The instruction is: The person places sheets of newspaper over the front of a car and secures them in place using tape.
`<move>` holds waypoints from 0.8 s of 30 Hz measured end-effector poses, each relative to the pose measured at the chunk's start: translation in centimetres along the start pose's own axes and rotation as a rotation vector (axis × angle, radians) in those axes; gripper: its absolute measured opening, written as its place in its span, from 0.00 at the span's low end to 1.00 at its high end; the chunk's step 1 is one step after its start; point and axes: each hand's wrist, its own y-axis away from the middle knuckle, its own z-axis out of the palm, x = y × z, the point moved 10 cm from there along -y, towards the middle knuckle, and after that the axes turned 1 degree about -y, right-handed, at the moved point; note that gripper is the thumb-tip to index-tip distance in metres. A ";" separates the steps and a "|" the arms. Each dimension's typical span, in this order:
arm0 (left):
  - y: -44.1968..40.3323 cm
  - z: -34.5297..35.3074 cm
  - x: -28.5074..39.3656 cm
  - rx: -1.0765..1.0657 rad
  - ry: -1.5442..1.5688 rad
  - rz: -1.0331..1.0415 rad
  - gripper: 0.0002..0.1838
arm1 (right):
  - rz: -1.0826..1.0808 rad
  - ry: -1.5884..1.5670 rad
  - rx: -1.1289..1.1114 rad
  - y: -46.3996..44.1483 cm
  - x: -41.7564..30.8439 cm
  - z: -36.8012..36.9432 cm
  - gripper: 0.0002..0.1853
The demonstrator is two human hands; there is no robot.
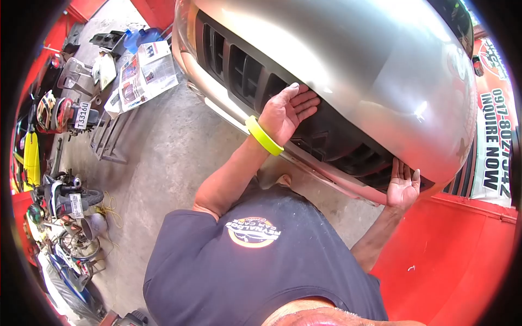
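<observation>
The silver car hood fills the upper middle, its front edge running above the dark grille. My left hand, with a yellow-green wristband, is palm up at that edge. Its fingers lie extended side by side over the top of the grille, and the thumb reaches the hood's lip. Farther right, my right hand is also palm up, at the hood's right front corner. Its fingers reach up under the lip with the tips hidden, and the thumb stands beside them.
Below the grille runs the car's bumper. On the left, a bench bears printed sheets. Several motorcycles line the left side, with blue water jugs farther back. A red wall and a banner are at right.
</observation>
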 end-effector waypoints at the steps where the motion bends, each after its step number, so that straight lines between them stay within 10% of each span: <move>1: -0.1 0.2 0.1 -0.005 -0.002 -0.004 0.21 | -0.009 0.011 -0.009 0.0 0.0 0.1 0.23; 7: -0.8 -0.3 -0.4 -0.185 0.121 -0.123 0.23 | -0.014 -0.080 -0.028 -1.2 1.2 -2.3 0.08; 24: -1.3 -0.5 -1.3 -0.325 -0.020 -0.096 0.28 | 0.008 -0.224 0.102 1.6 0.9 -3.2 0.08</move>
